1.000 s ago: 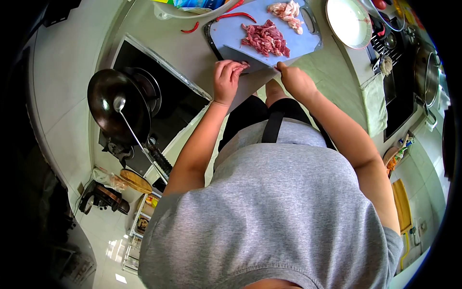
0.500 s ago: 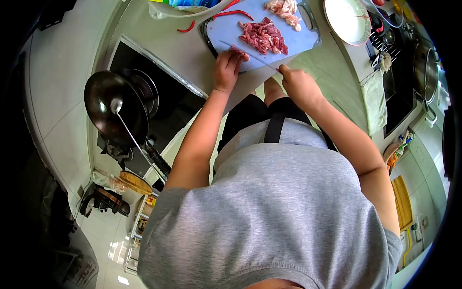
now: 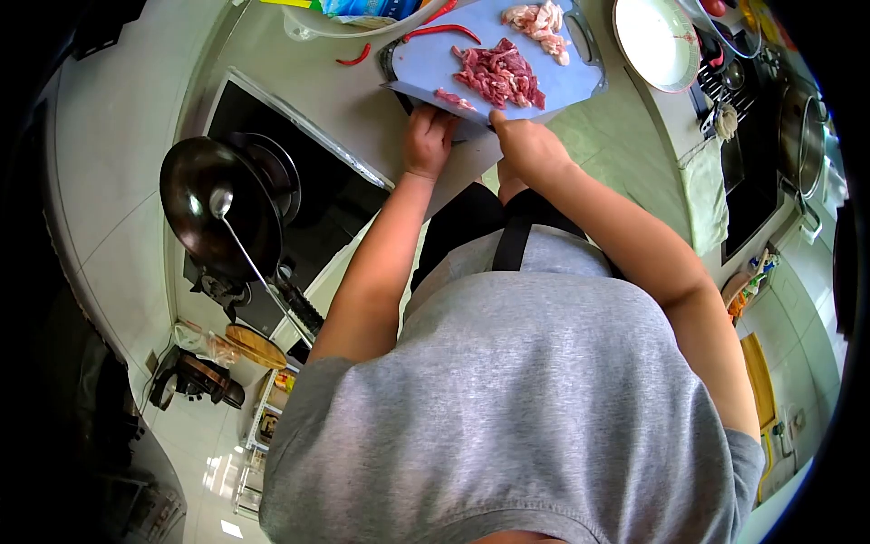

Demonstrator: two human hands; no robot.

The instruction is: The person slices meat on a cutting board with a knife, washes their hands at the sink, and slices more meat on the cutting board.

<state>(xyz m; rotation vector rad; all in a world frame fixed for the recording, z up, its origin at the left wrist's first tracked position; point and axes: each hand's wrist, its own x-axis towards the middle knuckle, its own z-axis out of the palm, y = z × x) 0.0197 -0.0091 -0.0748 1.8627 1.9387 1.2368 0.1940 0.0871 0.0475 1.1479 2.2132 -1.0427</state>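
Note:
In the head view my right hand [image 3: 533, 147] is closed around the handle of a kitchen knife [image 3: 435, 98]. Its broad blade is tilted and lies across the near edge of the blue cutting board [image 3: 566, 86]. My left hand [image 3: 428, 143] is close against the near side of the blade, fingers curled together; the blade hides the fingertips and whatever they grip. Just beyond the blade lies a small strip of red meat [image 3: 455, 98]. Farther in, a pile of sliced red meat [image 3: 500, 74] rests on the board, with pale fatty meat pieces [image 3: 541, 27] behind it.
Red chilies [image 3: 441, 33] lie at the board's far left, with another on the counter [image 3: 290, 68]. A wok [image 3: 213, 204] holding a long-handled ladle [image 3: 237, 238] stands on the left stove. At right are a white bowl [image 3: 654, 41] and a hanging cloth [image 3: 705, 195].
My right hand has moved left and slightly up, and the knife blade has turned from edge-on to showing its broad side. A meat strip now lies beyond the blade, apart from my left hand.

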